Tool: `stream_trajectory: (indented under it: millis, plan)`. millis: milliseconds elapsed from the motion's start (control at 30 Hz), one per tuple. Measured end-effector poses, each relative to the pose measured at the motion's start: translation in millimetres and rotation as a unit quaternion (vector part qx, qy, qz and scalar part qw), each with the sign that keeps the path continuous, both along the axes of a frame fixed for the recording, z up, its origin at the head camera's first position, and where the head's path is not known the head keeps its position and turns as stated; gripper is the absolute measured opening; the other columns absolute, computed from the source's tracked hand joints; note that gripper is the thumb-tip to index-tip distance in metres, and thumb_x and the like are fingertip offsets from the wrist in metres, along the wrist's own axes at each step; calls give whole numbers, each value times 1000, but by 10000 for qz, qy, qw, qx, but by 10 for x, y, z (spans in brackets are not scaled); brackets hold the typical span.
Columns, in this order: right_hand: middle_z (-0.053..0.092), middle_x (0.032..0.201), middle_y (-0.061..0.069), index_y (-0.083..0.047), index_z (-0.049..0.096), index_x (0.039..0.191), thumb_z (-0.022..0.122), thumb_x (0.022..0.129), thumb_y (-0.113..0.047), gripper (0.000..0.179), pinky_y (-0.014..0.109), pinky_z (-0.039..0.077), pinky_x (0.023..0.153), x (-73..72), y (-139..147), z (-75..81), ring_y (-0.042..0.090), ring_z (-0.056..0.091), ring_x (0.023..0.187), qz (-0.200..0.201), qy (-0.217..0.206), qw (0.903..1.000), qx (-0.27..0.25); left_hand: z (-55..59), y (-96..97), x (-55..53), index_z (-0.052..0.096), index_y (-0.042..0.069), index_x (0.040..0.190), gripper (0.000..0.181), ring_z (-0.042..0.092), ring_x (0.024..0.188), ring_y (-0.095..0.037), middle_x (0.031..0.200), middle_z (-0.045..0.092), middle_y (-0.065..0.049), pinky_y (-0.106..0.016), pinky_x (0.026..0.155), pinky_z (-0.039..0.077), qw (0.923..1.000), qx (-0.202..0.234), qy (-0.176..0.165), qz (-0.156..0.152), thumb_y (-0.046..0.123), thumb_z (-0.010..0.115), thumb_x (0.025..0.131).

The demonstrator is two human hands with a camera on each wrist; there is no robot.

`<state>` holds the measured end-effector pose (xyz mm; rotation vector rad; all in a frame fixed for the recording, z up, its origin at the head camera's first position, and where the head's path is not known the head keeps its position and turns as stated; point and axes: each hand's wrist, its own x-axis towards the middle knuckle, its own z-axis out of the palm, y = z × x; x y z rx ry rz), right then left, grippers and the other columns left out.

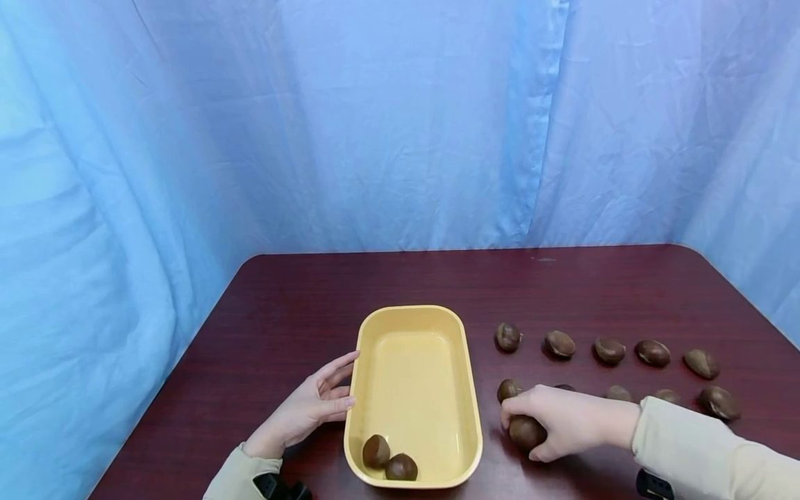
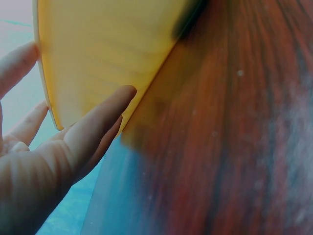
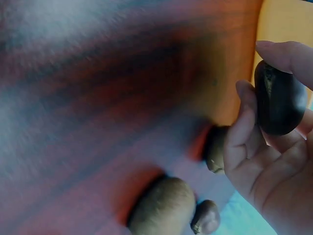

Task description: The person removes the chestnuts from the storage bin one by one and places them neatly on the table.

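A yellow rectangular tray (image 1: pixel 412 396) stands on the dark red table, with two brown chestnuts (image 1: pixel 401 467) in its near left corner. My left hand (image 1: pixel 312 406) rests its straight fingers and thumb against the tray's left wall; the left wrist view shows the fingertips (image 2: pixel 128 91) at that wall. Right of the tray, my right hand (image 1: pixel 565 423) grips a chestnut (image 1: pixel 527 432) between thumb and curled fingers. In the right wrist view this chestnut (image 3: pixel 281 98) is dark and glossy. Another chestnut (image 1: pixel 509 389) lies just beyond the fingers.
Several chestnuts (image 1: pixel 609 351) lie in a row across the table's right side. A nearer row, with a chestnut (image 1: pixel 719 403) at its right end, is partly hidden by my right hand and sleeve (image 1: pixel 700 437). Blue curtains (image 1: pixel 400 125) hang behind the table (image 1: pixel 300 298).
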<state>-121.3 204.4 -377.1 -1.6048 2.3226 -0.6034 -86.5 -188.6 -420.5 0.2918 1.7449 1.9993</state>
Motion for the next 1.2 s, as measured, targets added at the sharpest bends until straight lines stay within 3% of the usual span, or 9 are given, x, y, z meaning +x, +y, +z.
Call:
stream_trajectory:
  millis: [367, 533, 833, 1200]
  plan:
    - [57, 98, -16, -24, 58, 99, 80, 67, -14, 40, 18, 46, 69, 65, 9, -171, -5, 51, 88, -21, 16, 10000, -52, 4, -2, -4, 11, 4, 152, 77, 57, 116, -19, 155, 9, -26, -33, 86, 52, 10000, 5, 38, -10, 4, 59, 92]
    - [52, 100, -14, -24, 59, 101, 80, 67, -16, 41, 19, 47, 70, 96, 16, -204, -3, 51, 89, -29, 229, 9997, -52, 2, -5, -7, 11, 4, 152, 77, 56, 117, -20, 156, 9, -26, -33, 86, 53, 10000, -21, 60, -6, 4, 59, 92]
    - [51, 102, -12, -22, 61, 105, 78, 75, -34, 37, 20, 48, 69, 102, 26, -187, -3, 51, 87, -108, 562, 9983, 65, -4, -8, -9, 11, 5, 152, 78, 56, 117, -21, 156, 8, -26, -34, 86, 53, 10000, -62, 30, -4, 5, 60, 92]
    - [51, 97, -11, -20, 61, 102, 75, 73, -45, 41, 19, 47, 66, 110, -3, -128, -2, 51, 80, -51, 1140, 9931, 287, 11, 1, -1, 11, 6, 152, 77, 55, 120, -23, 156, 9, -25, -35, 87, 52, 9999, -158, -42, 40, 5, 59, 92]
